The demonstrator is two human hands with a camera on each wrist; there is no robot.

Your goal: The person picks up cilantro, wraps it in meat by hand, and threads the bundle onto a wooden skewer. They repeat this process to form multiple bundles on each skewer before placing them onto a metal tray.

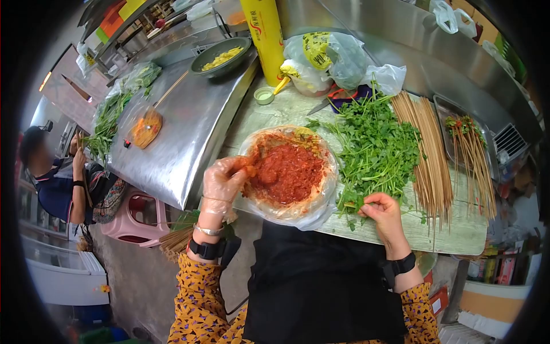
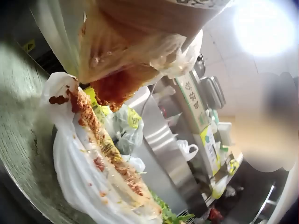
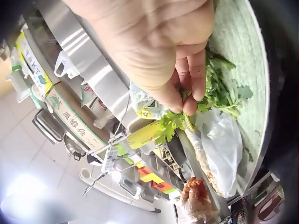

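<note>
My left hand point(image 1: 224, 182), in a clear plastic glove, is at the left rim of a plastic-lined bowl point(image 1: 329, 198) of chunky red paste point(image 1: 289, 175). Red paste thickly coats its bunched fingertips point(image 3: 192, 189); I cannot tell whether they grip a lump of it. Bare, my right hand point(image 1: 382, 211) pinches a leafy cilantro sprig point(image 3: 170, 126) between thumb and fingers at the table's front edge. Just beyond that hand spreads a large pile of cilantro point(image 1: 375, 143), right of the bowl.
Bamboo skewers point(image 1: 421, 155) lie right of the cilantro, beside a metal tray point(image 1: 450, 135) with filled skewers point(image 1: 472, 152). Scissors point(image 1: 344, 97), bags point(image 1: 326, 57) and a yellow film roll point(image 1: 264, 43) are at the back. Left stands a steel counter point(image 1: 189, 126); a person point(image 1: 57, 178) sits beyond.
</note>
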